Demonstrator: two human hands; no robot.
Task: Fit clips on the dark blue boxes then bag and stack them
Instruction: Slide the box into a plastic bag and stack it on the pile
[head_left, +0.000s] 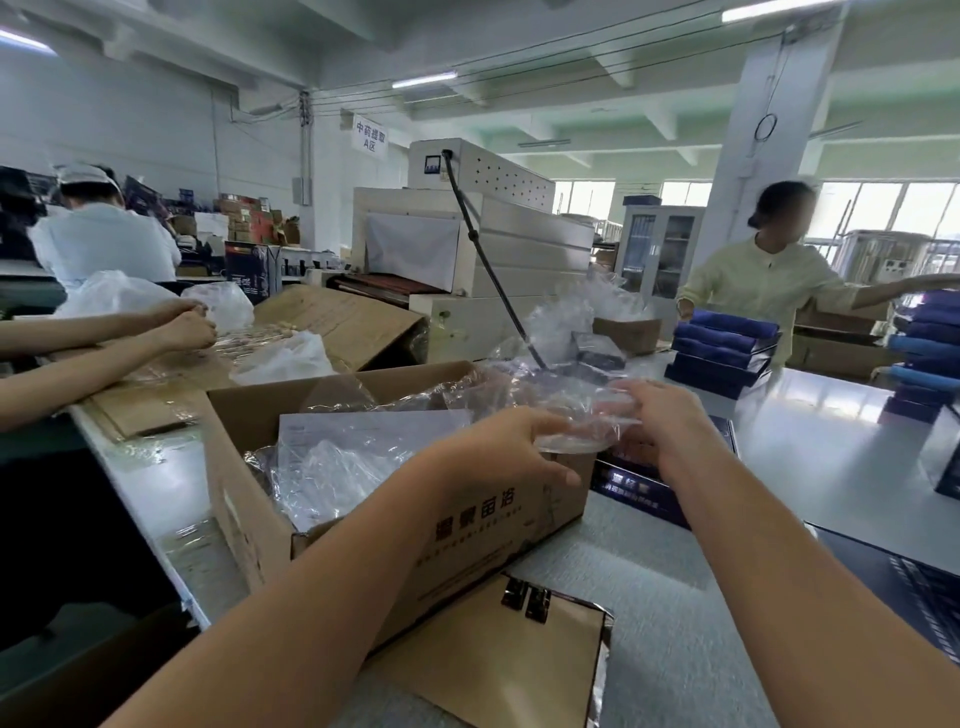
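On the left stands the cardboard carton (363, 499) full of clear bags. The left hand (511, 452) and the right hand (670, 426) both pinch one clear bag (576, 415) above it. The dark blue box (660, 478) lies just behind. The mouth should probably be opened wide first, then slid over the box.

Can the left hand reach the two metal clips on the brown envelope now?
Probably not at once: the left hand grips a clear plastic bag together with the right hand. The metal clips lie uncovered on the brown envelope, so the way looks free after it lets go.
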